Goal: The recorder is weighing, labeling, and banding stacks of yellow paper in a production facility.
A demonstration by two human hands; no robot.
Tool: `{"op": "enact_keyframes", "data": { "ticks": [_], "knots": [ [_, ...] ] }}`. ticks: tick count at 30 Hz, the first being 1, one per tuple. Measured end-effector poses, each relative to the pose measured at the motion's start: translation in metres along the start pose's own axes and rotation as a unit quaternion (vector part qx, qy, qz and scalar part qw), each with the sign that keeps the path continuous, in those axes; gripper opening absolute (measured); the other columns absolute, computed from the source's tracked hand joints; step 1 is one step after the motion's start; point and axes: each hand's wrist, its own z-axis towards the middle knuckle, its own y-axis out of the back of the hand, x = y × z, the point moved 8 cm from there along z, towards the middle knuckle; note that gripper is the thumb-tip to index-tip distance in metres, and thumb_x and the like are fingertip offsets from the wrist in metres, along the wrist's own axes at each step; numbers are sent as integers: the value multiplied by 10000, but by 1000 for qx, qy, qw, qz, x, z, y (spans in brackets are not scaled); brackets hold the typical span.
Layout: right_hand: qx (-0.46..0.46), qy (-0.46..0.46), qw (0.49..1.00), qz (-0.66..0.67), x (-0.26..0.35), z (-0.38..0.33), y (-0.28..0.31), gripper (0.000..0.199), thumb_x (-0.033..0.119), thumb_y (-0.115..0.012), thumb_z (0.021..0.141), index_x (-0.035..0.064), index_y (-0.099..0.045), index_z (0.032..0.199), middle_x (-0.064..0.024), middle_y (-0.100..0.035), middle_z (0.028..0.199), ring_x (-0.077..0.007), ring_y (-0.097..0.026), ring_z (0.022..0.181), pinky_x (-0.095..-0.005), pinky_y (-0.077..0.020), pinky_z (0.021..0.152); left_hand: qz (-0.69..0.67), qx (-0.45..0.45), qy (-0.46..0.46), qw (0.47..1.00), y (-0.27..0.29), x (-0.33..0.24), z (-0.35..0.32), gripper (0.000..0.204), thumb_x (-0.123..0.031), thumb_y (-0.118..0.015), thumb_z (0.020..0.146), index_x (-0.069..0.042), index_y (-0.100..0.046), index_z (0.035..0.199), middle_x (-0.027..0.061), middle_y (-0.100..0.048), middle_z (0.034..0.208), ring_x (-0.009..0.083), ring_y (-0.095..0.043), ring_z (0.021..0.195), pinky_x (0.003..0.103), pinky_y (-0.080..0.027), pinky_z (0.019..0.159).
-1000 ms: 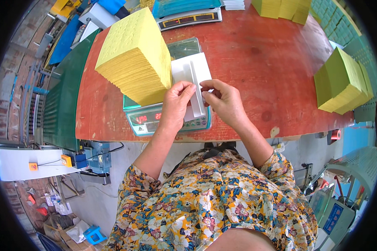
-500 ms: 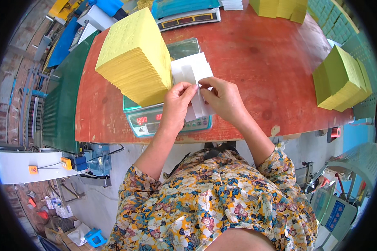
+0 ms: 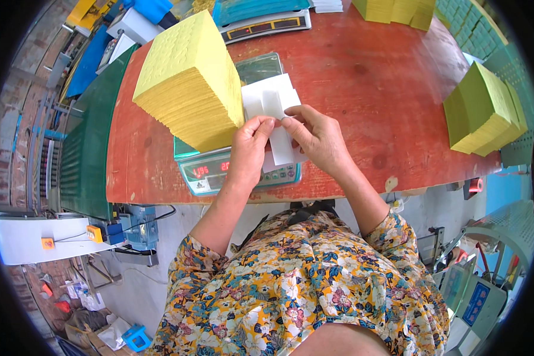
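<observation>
My left hand (image 3: 252, 145) and my right hand (image 3: 316, 135) meet over a digital scale (image 3: 187, 184) near the table's front edge. Both pinch a narrow white paper strip (image 3: 283, 148) between thumb and fingertips. Beneath it lie wider white paper sheets (image 3: 255, 95), partly covered by my hands. A tall stack of yellow paper (image 3: 187, 83) rests on the scale's left part, close to my left hand. The scale's red display is lit.
Behind stands a second scale (image 3: 267, 29) with a teal pan. More yellow paper stacks (image 3: 480, 110) are at the right edge of the red table (image 3: 374, 89), and others (image 3: 394, 12) at the back. A green surface (image 3: 86, 136) adjoins on the left.
The white strip has turned flatter toward view between my fingers. My right hand has shifted slightly, its fingers still pinching. The scale's lit reading has changed a little.
</observation>
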Motion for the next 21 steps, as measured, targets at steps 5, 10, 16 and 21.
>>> {"op": "enact_keyframes", "data": {
  "ticks": [5,10,16,21],
  "knots": [
    [-3,9,998,-66,1,0,1,253,191,-659,877,-50,-673,952,-184,-695,782,-226,-704,728,-340,-547,651,49,8,-46,998,7,4,-1,139,-82,-561,970,-1,-663,1020,-8,-636,844,61,-540,725,234,-467,658],
    [-10,13,995,-99,-3,7,10,166,123,-666,852,-38,-676,893,-169,-684,748,-194,-663,652,-323,-519,612,222,-12,-163,961,-5,-33,-24,203,27,-565,914,12,-628,1106,19,-633,815,78,-530,701,230,-458,653],
    [-152,70,984,-65,32,-13,49,133,88,-696,845,-24,-633,810,-98,-643,673,-105,-552,580,-282,-462,547,222,-3,-389,894,-21,-110,-86,595,87,-496,917,71,-261,1463,9,-539,871,38,-445,678,177,-383,628],
    [-276,102,955,25,2,-38,128,164,94,-679,885,2,-573,802,-26,-510,650,-61,-458,620,-258,-423,549,104,43,-226,968,-31,-100,-64,147,48,-567,904,44,-602,1048,43,-627,965,91,-574,895,246,-468,811]
  ]
}}
